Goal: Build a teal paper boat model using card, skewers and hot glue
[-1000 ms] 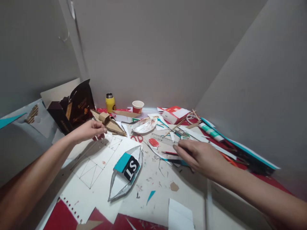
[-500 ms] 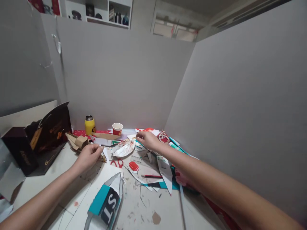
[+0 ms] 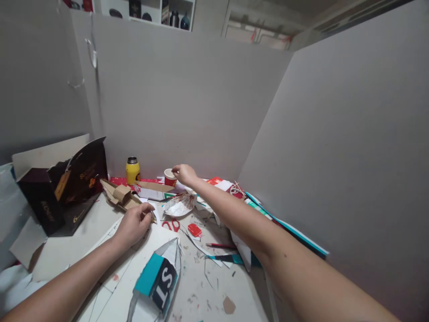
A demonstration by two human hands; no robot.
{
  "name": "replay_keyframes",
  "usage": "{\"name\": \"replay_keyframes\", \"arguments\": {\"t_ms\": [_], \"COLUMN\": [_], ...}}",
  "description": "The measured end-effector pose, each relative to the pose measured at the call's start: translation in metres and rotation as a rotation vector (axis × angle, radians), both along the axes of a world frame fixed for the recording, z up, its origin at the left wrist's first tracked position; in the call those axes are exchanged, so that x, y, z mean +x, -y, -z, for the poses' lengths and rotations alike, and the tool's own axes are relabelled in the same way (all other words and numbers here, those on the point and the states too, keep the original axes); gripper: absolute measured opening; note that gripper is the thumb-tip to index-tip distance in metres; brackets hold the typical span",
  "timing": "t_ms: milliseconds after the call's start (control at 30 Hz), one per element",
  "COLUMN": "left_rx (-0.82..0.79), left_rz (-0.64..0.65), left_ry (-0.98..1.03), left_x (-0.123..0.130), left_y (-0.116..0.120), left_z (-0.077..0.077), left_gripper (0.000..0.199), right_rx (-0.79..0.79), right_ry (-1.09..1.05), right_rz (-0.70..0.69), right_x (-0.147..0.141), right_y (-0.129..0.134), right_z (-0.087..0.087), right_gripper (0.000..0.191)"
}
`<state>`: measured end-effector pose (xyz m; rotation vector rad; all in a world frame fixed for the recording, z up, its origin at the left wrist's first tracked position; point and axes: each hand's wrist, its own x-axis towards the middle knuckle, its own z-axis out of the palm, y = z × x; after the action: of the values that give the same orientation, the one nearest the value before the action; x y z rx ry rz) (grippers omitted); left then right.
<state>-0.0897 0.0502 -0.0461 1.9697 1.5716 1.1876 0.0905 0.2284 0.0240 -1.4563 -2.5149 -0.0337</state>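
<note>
My right hand (image 3: 185, 174) reaches far forward to a red-and-white paper cup (image 3: 170, 180), its bent fingertips at the cup's rim and partly hiding it. On the left, my left hand (image 3: 136, 223) rests over white paper (image 3: 115, 259) with drawn lines, its fingers loosely bent and the thumb apart, nothing visible in them. Just beyond it lies a brown cardboard piece (image 3: 122, 193) with a folded boat-like shape. A silvery, red-stained foil-like piece (image 3: 180, 205) sits below the cup. Nearest me stands a folded carton piece (image 3: 156, 277) in teal and black, lettered "ST".
A yellow bottle (image 3: 133, 172) stands left of the cup. Red scissors (image 3: 171, 225), a red piece (image 3: 195, 230), a pencil (image 3: 221, 246) and scraps litter the table (image 3: 201, 290). A dark box (image 3: 63, 197) stands at left; grey partitions (image 3: 181, 98) enclose the table.
My right hand has moved left and farther forward, from beside the foil-like piece to the cup's rim. The left hand's fingers have loosened near the paper. The view has shifted slightly.
</note>
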Motion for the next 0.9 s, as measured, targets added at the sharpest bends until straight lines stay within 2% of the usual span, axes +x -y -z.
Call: {"name": "replay_keyframes", "arguments": {"t_ms": [200, 400, 567, 900], "left_rx": [0.023, 0.031, 0.03, 0.054], "left_rz": [0.017, 0.014, 0.01, 0.013], "left_ry": [-0.038, -0.097, -0.148, -0.198], "left_x": [-0.001, 0.0, -0.001, -0.002], "left_y": [-0.002, -0.001, 0.0, -0.004], "left_z": [0.006, 0.006, 0.003, 0.008], "left_gripper": [0.019, 0.02, 0.02, 0.022], "right_rx": [-0.086, -0.097, -0.079, -0.087], "right_ry": [0.185, 0.316, 0.382, 0.428], "right_rz": [0.017, 0.0, -0.021, -0.065], "right_x": [-0.008, -0.022, -0.023, -0.02], "right_y": [-0.025, -0.035, -0.039, -0.047], "right_z": [-0.009, -0.019, -0.016, -0.012], "right_gripper": [0.03, 0.031, 0.032, 0.031]}}
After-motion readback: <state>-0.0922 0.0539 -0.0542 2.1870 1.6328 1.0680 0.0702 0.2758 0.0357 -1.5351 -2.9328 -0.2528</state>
